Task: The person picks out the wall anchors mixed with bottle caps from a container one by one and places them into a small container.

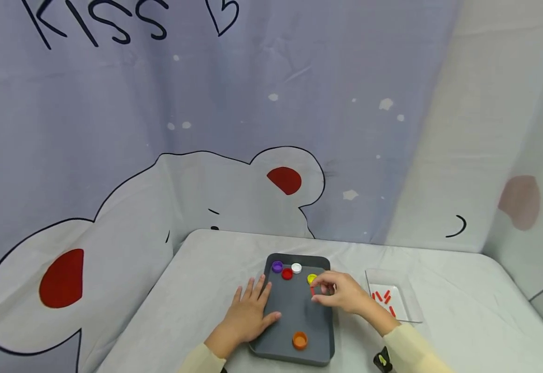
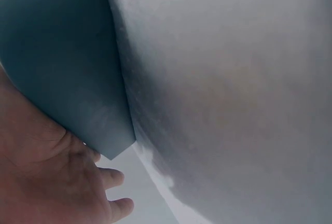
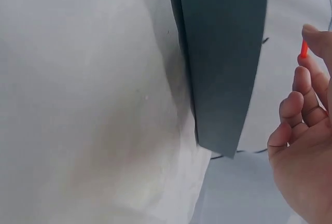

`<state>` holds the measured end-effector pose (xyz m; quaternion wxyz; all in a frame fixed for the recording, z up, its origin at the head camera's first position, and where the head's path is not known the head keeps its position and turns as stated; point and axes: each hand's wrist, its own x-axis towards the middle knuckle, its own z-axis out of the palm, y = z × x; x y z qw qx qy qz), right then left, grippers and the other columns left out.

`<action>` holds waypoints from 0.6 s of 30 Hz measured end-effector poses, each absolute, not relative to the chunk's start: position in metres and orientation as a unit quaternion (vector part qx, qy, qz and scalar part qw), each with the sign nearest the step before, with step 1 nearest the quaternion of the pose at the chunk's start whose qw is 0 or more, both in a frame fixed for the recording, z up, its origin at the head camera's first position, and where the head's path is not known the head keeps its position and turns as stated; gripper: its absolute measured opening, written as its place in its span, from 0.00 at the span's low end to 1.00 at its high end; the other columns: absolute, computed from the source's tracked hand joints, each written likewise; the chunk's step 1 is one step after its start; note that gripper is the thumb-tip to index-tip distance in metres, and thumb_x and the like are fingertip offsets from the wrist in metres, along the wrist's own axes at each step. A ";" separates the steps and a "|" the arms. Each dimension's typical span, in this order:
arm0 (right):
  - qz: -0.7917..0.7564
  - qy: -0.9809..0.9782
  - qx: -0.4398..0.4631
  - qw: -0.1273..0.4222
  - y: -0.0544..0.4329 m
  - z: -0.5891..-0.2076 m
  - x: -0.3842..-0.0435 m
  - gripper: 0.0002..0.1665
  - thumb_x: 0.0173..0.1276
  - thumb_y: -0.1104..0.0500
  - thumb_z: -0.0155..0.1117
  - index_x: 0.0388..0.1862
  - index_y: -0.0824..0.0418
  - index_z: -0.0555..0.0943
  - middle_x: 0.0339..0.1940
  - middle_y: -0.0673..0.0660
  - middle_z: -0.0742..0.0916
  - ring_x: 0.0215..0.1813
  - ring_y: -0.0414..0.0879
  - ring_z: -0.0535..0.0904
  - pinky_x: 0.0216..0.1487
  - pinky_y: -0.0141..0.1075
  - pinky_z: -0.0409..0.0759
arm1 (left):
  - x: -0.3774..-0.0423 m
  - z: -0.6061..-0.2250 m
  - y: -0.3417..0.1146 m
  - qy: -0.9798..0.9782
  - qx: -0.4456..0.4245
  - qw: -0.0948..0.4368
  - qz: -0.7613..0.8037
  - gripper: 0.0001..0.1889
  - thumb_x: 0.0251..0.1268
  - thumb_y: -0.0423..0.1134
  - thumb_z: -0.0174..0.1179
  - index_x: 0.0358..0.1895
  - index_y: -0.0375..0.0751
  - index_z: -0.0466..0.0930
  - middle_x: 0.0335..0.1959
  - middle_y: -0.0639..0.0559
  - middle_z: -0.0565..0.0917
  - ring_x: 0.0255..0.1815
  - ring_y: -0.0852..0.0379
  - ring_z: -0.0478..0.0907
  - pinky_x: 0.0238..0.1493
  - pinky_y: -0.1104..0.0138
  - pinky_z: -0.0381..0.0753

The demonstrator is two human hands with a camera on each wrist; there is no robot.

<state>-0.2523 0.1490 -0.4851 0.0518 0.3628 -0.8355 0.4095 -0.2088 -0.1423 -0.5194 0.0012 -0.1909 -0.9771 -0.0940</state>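
Note:
My right hand [image 1: 341, 294] pinches a small red stick [image 1: 312, 291] upright between thumb and index finger, over the right side of a grey tray [image 1: 292, 311]. The red stick [image 3: 304, 47] also shows between the fingertips in the right wrist view. My left hand [image 1: 248, 318] lies with fingers spread on the tray's left edge. A yellow cap-like round piece [image 1: 312, 278] sits just beyond the right fingertips. Purple [image 1: 277, 267], white [image 1: 296, 268] and red [image 1: 287, 273] round pieces are grouped at the tray's far end. An orange one [image 1: 300, 340] sits near the close end.
A clear square box [image 1: 413, 305] stands right of the tray, with several red sticks [image 1: 387, 299] inside. White cloth [image 1: 183, 300] covers the table. A printed curtain [image 1: 234, 103] hangs behind it and at the sides. A small black object [image 1: 383, 359] is by the right sleeve.

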 end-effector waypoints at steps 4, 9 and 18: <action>0.424 -0.836 0.344 0.049 0.164 -0.479 -0.244 0.12 0.61 0.55 0.79 0.41 0.55 0.86 0.26 0.48 0.80 0.28 0.36 0.72 0.29 0.28 0.72 | -0.210 -0.514 -0.142 -0.978 -0.187 -0.003 -0.091 0.42 0.74 0.66 0.49 0.80 0.41 0.58 0.83 0.41 0.52 0.81 0.34 0.48 0.75 0.36 0.49; 0.431 -0.842 0.319 0.062 0.188 -0.474 -0.233 0.13 0.60 0.57 0.79 0.43 0.55 0.86 0.26 0.47 0.80 0.28 0.36 0.71 0.28 0.28 0.72 | -0.205 -0.503 -0.141 -0.977 -0.191 -0.015 -0.092 0.42 0.73 0.65 0.51 0.79 0.39 0.59 0.82 0.40 0.54 0.81 0.33 0.49 0.75 0.36 0.50; 0.438 -0.857 0.253 0.095 0.239 -0.468 -0.217 0.13 0.59 0.60 0.79 0.43 0.53 0.86 0.26 0.42 0.78 0.27 0.35 0.72 0.27 0.30 0.73 | -0.208 -0.512 -0.141 -0.978 -0.191 -0.013 -0.083 0.42 0.74 0.66 0.49 0.80 0.40 0.58 0.82 0.40 0.52 0.81 0.33 0.48 0.75 0.36 0.48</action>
